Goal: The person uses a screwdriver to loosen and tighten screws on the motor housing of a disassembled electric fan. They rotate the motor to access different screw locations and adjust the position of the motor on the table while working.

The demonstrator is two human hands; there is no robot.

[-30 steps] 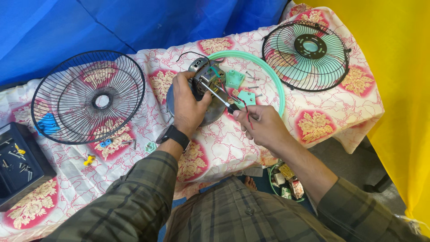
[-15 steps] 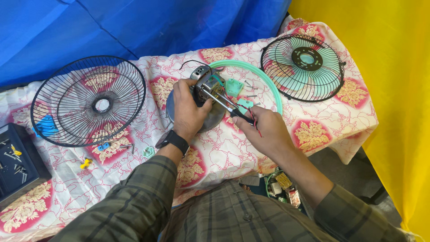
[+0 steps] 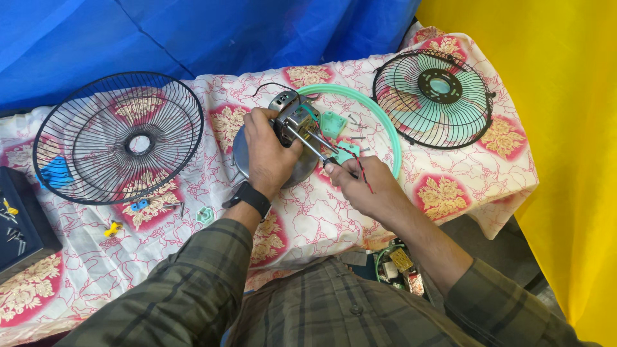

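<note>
Small bare-metal fan motor [image 3: 297, 121] with coloured wires sits mid-counter, propped on a round grey metal base [image 3: 307, 168]. Left hand [image 3: 268, 153] has its grip wrapped tight round the motor; right hand [image 3: 365, 186], at 4 o'clock from it, pinches a thin steel screwdriver [image 3: 308, 142] angled into the housing. Looks like the screw-working step; next it needs the tip seated square. Mint plastic ring [image 3: 385, 122] curves behind, black wire grille [image 3: 119, 138] at 9 o'clock.
</note>
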